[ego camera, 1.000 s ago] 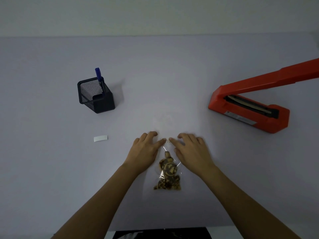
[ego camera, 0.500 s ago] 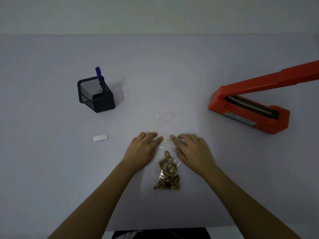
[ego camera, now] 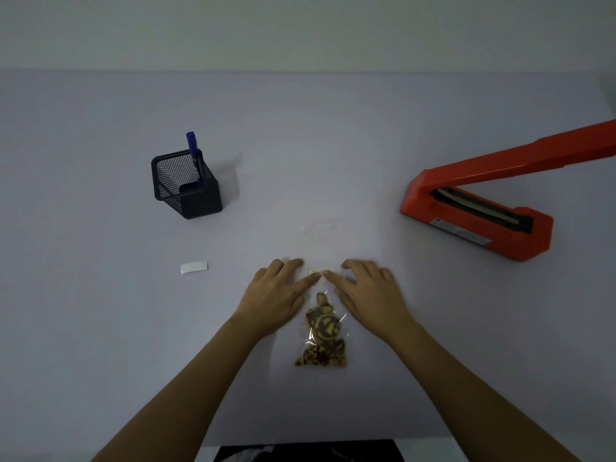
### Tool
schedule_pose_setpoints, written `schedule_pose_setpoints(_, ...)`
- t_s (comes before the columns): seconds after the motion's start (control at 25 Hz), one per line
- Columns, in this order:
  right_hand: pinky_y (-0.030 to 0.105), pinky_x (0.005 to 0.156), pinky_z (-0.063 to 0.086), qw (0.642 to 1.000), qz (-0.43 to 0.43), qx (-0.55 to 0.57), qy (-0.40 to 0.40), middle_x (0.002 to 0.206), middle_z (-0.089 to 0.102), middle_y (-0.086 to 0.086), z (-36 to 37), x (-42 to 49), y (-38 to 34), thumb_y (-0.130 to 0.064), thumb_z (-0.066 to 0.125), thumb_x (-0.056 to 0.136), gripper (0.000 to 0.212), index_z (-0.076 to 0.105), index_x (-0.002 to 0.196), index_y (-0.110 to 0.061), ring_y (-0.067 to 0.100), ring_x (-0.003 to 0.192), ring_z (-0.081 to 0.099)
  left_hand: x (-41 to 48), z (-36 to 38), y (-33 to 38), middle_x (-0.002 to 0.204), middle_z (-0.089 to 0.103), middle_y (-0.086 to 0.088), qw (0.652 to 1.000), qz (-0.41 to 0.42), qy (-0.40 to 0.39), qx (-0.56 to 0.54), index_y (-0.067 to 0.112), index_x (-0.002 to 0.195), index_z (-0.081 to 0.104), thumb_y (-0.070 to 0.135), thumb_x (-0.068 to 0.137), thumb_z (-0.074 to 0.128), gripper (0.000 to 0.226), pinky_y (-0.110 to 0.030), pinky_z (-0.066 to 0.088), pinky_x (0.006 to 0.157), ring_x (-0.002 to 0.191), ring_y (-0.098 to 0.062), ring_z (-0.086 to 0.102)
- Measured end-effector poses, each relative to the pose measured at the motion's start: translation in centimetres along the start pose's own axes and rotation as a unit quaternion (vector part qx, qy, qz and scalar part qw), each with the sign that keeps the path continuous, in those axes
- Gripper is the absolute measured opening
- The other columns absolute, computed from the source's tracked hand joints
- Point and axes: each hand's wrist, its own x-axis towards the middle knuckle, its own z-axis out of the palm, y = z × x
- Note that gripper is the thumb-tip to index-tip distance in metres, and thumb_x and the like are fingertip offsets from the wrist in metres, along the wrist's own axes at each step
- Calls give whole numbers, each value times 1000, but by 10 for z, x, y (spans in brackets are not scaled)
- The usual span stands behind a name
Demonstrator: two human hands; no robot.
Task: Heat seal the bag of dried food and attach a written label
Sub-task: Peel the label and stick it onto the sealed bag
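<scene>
Bag of dried food [ego camera: 321,331]: lying flat on the table [ego camera: 100,328] between my wrists.
Left hand [ego camera: 275,295], right hand [ego camera: 368,293]: both flat, fingers straight, gripping nothing; I am pressing down the bag's top.
Written label [ego camera: 320,272]: sitting on the bag between my fingertips; I am judging it attached and the task nearly finished.
White strip [ego camera: 194,267]: well left of my left hand, likely backing.
Pen [ego camera: 192,151] in mesh holder [ego camera: 186,188]: beyond the left hand.
Red heat sealer [ego camera: 476,215]: beyond the right hand, arm raised; seal too faint to confirm.
</scene>
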Motion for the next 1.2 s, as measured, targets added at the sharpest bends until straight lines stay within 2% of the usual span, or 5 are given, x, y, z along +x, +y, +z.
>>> schedule_pose_setpoints(0.48, 36, 70, 50, 1000, 9, -5, 7, 109, 65, 1, 3, -1, 2, -39, 38, 87, 42, 60, 121, -24, 23, 95, 62, 1, -1, -1, 117, 61, -9, 1000, 0, 14, -4, 21, 122, 57, 36, 86, 35, 45, -38, 56, 67, 93, -27, 61)
schedule_pose_setpoints(0.64, 39, 79, 49, 996, 23, 81, 20, 116, 61, 5, -2, -2, 3, -37, 39, 91, 45, 52, 129, -18, 25, 102, 58, 0, -4, 1, 130, 50, -13, 989, -45, 44, -136, 16, 133, 47, 25, 90, 37, 45, -39, 49, 85, 106, -27, 51)
schedule_pose_setpoints(0.76, 33, 97, 42, 926, 205, 309, 63, 126, 53, 6, -10, -12, 1, -31, 48, 95, 43, 45, 134, -13, 19, 114, 50, -7, -15, 6, 119, 55, -13, 922, -225, 123, -291, 8, 126, 52, 11, 91, 49, 35, -26, 42, 87, 104, -23, 54)
schedule_pose_setpoints(0.88, 27, 85, 46, 834, 378, 401, 34, 115, 60, 5, -22, -31, -11, -37, 52, 92, 42, 49, 127, -13, 15, 97, 58, -20, -23, 21, 95, 65, -5, 873, -352, 67, -331, 9, 112, 58, 32, 90, 56, 32, -26, 49, 76, 83, -16, 61)
schedule_pose_setpoints(1.2, 14, 65, 51, 772, 374, 513, -36, 86, 57, -5, -21, -35, -53, -18, 75, 77, 39, 55, 111, -17, 12, 79, 61, -20, -10, 50, 82, 63, 3, 805, -395, 25, -442, 13, 108, 59, 33, 79, 71, 37, -10, 42, 60, 73, -7, 58)
